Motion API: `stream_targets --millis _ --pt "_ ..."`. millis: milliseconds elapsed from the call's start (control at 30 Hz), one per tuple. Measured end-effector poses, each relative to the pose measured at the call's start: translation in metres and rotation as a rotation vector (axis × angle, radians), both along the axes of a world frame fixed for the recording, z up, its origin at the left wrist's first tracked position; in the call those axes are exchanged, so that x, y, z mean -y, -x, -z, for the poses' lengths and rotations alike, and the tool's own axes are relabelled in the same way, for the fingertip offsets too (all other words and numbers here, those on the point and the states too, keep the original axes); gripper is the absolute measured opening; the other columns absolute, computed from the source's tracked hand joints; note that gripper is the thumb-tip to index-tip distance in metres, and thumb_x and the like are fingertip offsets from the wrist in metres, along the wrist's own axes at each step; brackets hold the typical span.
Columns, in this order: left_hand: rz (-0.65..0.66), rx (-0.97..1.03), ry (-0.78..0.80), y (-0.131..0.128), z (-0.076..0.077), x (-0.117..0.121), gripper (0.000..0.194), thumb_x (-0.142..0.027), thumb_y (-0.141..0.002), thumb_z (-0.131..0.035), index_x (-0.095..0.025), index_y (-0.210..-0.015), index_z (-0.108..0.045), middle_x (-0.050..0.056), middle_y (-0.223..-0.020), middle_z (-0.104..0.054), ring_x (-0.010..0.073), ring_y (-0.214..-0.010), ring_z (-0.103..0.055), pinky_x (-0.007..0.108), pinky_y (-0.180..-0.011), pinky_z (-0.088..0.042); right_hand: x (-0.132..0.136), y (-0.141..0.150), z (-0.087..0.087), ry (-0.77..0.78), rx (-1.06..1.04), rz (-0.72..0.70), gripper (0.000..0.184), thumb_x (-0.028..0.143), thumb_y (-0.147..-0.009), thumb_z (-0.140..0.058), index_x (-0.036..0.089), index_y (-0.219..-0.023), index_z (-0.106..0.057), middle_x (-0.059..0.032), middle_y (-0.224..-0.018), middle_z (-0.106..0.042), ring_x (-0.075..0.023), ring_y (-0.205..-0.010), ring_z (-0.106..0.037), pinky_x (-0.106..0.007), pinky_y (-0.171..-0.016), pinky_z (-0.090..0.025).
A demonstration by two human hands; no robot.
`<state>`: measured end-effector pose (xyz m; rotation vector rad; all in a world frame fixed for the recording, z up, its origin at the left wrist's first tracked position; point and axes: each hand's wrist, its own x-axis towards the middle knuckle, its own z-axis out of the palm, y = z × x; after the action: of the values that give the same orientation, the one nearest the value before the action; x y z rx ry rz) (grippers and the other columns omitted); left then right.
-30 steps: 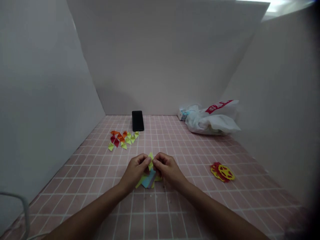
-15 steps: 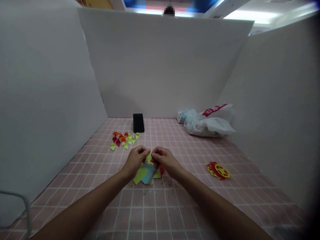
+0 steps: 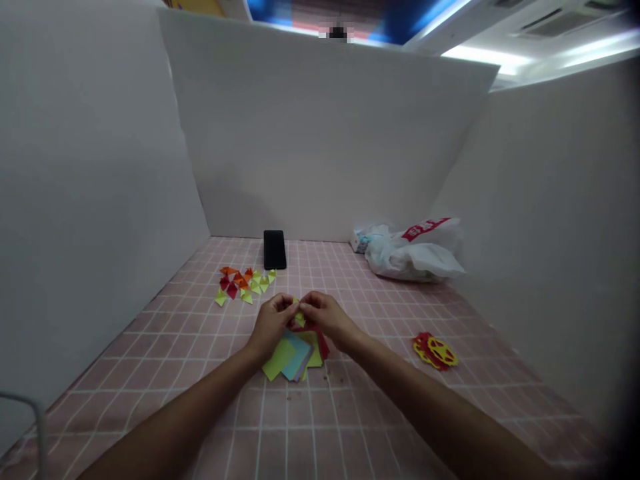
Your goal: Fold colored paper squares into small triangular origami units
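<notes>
Between the fingertips of both hands is a small folded piece of yellow paper [image 3: 299,319], partly covered by the fingers. My left hand [image 3: 274,323] pinches it from the left, and my right hand [image 3: 327,317] pinches it from the right, with the fingertips close together. Just below the hands, a fanned stack of coloured paper sheets [image 3: 295,357] lies on the table, showing yellow-green, light blue, purple, yellow and red. Farther off to the left sits a group of small folded paper pieces [image 3: 244,283] in red, orange and yellow.
A black phone [image 3: 275,250] lies near the back wall. At the back right, a white plastic bag [image 3: 413,259] rests beside a small box [image 3: 358,241]. Red and yellow cut-out discs [image 3: 436,351] are piled at right. White panels [image 3: 320,147] enclose the pink tiled surface; a cable [image 3: 37,427] shows at lower left.
The camera view has tilted up. My hands have drawn closer together around the folded yellow paper, and more of the paper stack below them shows.
</notes>
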<state>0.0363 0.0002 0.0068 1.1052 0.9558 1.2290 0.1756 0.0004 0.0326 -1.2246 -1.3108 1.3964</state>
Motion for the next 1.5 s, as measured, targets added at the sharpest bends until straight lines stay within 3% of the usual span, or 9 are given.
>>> stream_targets --millis 67,233,367,700,967,1200,1500 --pt "0.008 0.011 0.001 0.002 -0.002 0.002 0.029 -0.037 -0.067 -0.072 -0.015 -0.077 -0.055 -0.006 -0.064 -0.054 0.0065 -0.047 -0.05 0.019 -0.048 -0.039 0.002 0.007 0.002 -0.063 -0.033 0.013 0.014 0.026 -0.071 -0.063 0.017 -0.066 -0.053 0.005 -0.056 -0.052 -0.0082 -0.05 -0.048 -0.021 -0.05 -0.039" --pt "0.063 0.018 0.033 0.008 -0.001 0.001 0.026 -0.04 -0.075 -0.065 -0.015 -0.08 -0.058 -0.003 -0.065 -0.058 0.0089 -0.051 -0.054 0.023 -0.056 -0.047 0.007 0.009 0.011 -0.053 -0.125 0.051 0.018 0.032 -0.073 -0.062 0.018 -0.069 -0.052 0.0037 -0.058 -0.053 -0.0092 -0.051 -0.048 -0.023 -0.052 -0.039" --pt "0.069 -0.092 -0.002 0.008 -0.003 0.003 0.022 -0.037 -0.079 -0.061 -0.015 -0.077 -0.06 -0.003 -0.059 -0.057 0.0099 -0.052 -0.053 0.022 -0.056 -0.044 0.011 0.003 0.015 -0.104 -0.106 0.039 0.018 0.032 -0.075 -0.062 0.018 -0.068 -0.052 0.0038 -0.057 -0.052 -0.0097 -0.052 -0.049 -0.023 -0.053 -0.039" --pt "0.092 -0.302 -0.108 0.01 -0.009 0.01 0.019 -0.034 -0.082 -0.057 -0.016 -0.075 -0.061 -0.003 -0.056 -0.055 0.0103 -0.052 -0.05 0.022 -0.054 -0.039 0.009 -0.007 0.024 0.122 -0.383 -0.109 0.026 0.037 -0.073 -0.07 0.017 -0.073 -0.053 0.0024 -0.06 -0.058 -0.0086 -0.048 -0.052 -0.021 -0.05 -0.04" --pt "0.1 -0.343 -0.109 0.01 -0.012 0.011 0.021 -0.034 -0.081 -0.057 -0.015 -0.073 -0.059 -0.004 -0.056 -0.053 0.0098 -0.052 -0.048 0.021 -0.053 -0.037 0.009 -0.007 0.025 0.15 -0.398 -0.116 0.03 0.038 -0.068 -0.074 0.017 -0.073 -0.054 0.0033 -0.059 -0.057 -0.0083 -0.048 -0.052 -0.021 -0.05 -0.04" --pt "0.077 -0.393 -0.131 0.011 -0.011 0.013 0.022 -0.034 -0.082 -0.056 -0.015 -0.072 -0.06 -0.003 -0.057 -0.053 0.0098 -0.053 -0.047 0.021 -0.053 -0.037 0.009 -0.008 0.027 0.088 -0.326 -0.117 0.028 0.039 -0.071 -0.072 0.018 -0.073 -0.054 0.0031 -0.061 -0.057 -0.0089 -0.051 -0.052 -0.022 -0.052 -0.041" --pt "0.093 -0.363 -0.115 0.01 -0.012 0.014 0.022 -0.034 -0.081 -0.057 -0.015 -0.071 -0.06 -0.003 -0.058 -0.054 0.0097 -0.053 -0.048 0.021 -0.053 -0.038 0.008 -0.008 0.031 0.114 -0.374 -0.155 0.03 0.041 -0.072 -0.072 0.018 -0.074 -0.053 0.0026 -0.061 -0.057 -0.0087 -0.05 -0.052 -0.021 -0.051 -0.039"
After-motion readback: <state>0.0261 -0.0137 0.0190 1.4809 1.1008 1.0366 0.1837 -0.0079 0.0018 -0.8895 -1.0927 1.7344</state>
